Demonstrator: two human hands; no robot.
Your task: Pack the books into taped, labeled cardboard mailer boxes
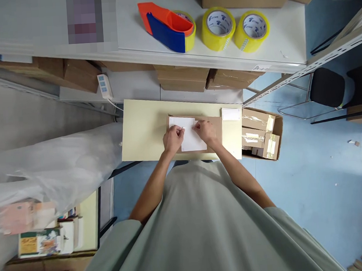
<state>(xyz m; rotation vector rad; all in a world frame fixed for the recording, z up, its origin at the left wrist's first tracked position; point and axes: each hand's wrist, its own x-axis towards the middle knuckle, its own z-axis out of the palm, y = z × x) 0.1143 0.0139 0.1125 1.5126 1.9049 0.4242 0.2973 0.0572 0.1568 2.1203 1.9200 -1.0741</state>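
Note:
A white sheet (189, 140) lies on a flat brown cardboard piece (215, 123) on a small pale yellow table (144, 129). My left hand (172, 138) rests on the sheet's left part, fingers curled and pinched at its upper edge. My right hand (205, 130) presses on the sheet's right part with its fingers bent, touching both sheet and cardboard. Whether either hand grips a small item is too fine to see.
A small white label pad (230, 114) lies at the table's right end. An open carton (262, 132) of small boxes stands on the blue floor beside it. On the shelf above sit a red and blue tape dispenser (166, 26) and two yellow tape rolls (221, 26). Plastic sheeting (48, 164) bulges at left.

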